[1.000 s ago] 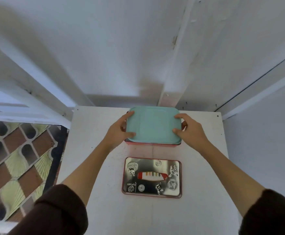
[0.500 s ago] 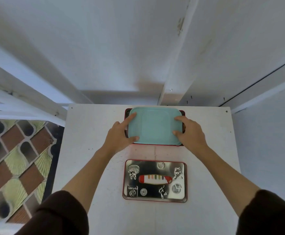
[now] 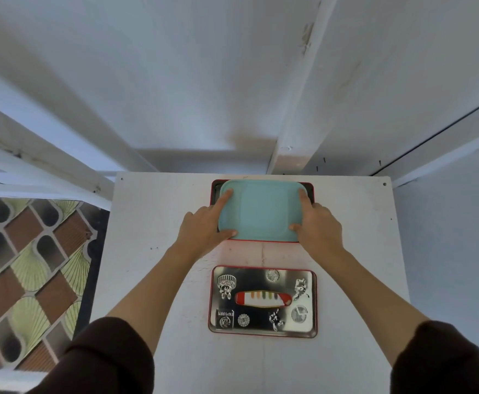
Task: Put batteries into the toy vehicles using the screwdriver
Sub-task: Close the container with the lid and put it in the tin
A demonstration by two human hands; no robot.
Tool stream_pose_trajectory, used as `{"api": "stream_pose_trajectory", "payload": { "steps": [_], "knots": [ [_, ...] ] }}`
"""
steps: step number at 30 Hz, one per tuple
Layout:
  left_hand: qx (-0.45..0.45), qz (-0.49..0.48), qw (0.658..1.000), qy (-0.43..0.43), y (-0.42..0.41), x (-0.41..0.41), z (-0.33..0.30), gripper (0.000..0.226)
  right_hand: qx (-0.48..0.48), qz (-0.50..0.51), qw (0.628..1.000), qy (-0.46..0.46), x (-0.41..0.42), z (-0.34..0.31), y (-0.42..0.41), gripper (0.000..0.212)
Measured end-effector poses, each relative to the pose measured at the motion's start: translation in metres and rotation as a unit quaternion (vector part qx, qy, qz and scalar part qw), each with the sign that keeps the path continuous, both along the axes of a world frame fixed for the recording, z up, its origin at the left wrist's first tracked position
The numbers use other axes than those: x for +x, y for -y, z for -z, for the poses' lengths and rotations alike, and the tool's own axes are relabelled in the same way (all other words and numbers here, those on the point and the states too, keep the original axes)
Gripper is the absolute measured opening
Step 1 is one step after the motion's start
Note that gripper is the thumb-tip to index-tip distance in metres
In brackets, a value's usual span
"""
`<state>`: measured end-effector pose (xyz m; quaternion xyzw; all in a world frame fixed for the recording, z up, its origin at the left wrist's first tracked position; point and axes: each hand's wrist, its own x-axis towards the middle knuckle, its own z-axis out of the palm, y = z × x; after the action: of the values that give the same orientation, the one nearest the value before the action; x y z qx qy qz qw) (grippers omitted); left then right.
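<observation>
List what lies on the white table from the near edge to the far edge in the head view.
Decorated metal tin lid → bare strip of white table → left hand and right hand, level with each other, gripping the teal lid → far rim of the red tin under it.

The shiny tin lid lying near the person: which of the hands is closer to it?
Hard to call; about equal. The left hand and right hand both grip the teal container, beyond the tin lid, touching neither.
</observation>
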<state>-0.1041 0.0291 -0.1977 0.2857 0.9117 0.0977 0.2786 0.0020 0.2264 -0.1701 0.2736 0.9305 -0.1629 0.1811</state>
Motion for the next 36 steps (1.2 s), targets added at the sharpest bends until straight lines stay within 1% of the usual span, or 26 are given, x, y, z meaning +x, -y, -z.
{"api": "stream_pose_trajectory", "payload": {
  "steps": [2, 6, 10, 13, 16, 22, 24, 27, 30, 32, 34, 36],
  "knots": [
    [-0.002, 0.007, 1.000, -0.003, -0.002, -0.001, -0.003, 0.087, 0.002, -0.004, 1.000, 0.010, -0.004, -0.002, -0.002, 0.072],
    [-0.037, 0.021, 0.999, -0.013, -0.009, -0.003, -0.008, 0.091, -0.005, -0.003, 1.000, 0.014, -0.008, -0.004, -0.002, 0.069],
    [-0.061, 0.030, 0.998, -0.011, -0.010, -0.005, -0.007, 0.092, -0.016, 0.007, 0.999, 0.029, -0.010, 0.002, -0.005, 0.057],
    [-0.097, 0.044, 0.994, -0.006, -0.010, -0.009, -0.006, 0.091, 0.008, -0.053, 0.996, 0.075, -0.014, 0.002, -0.008, 0.065],
    [-0.106, 0.047, 0.993, -0.006, -0.011, -0.009, -0.007, 0.091, 0.005, -0.051, 0.995, 0.087, -0.014, 0.000, -0.005, 0.066],
    [-0.124, 0.058, 0.989, -0.056, -0.016, -0.005, -0.007, 0.088, 0.050, -0.085, 0.990, 0.101, -0.014, 0.004, -0.004, 0.067],
    [-0.116, 0.072, 0.986, -0.094, -0.015, -0.001, -0.007, 0.083, 0.049, -0.089, 0.989, 0.107, -0.014, 0.006, -0.004, 0.068],
    [-0.076, 0.075, 0.983, -0.146, -0.009, 0.007, -0.005, 0.072, 0.034, -0.077, 0.992, 0.095, -0.012, 0.007, -0.005, 0.068],
    [0.030, 0.021, 0.990, -0.135, 0.002, 0.017, 0.002, 0.064, 0.006, -0.072, 0.995, 0.075, -0.006, 0.008, -0.009, 0.066],
    [0.098, -0.009, 0.988, -0.123, 0.009, 0.027, 0.006, 0.059, 0.006, -0.090, 0.994, 0.059, 0.002, 0.007, -0.011, 0.062],
    [0.149, -0.039, 0.983, -0.102, 0.019, 0.041, 0.009, 0.060, 0.006, -0.087, 0.996, 0.005, 0.017, 0.005, -0.008, 0.053],
    [0.184, -0.102, 0.976, -0.059, 0.031, 0.057, 0.007, 0.062, -0.027, -0.045, 0.994, -0.092, 0.040, 0.003, 0.000, 0.045]
  ]
}}
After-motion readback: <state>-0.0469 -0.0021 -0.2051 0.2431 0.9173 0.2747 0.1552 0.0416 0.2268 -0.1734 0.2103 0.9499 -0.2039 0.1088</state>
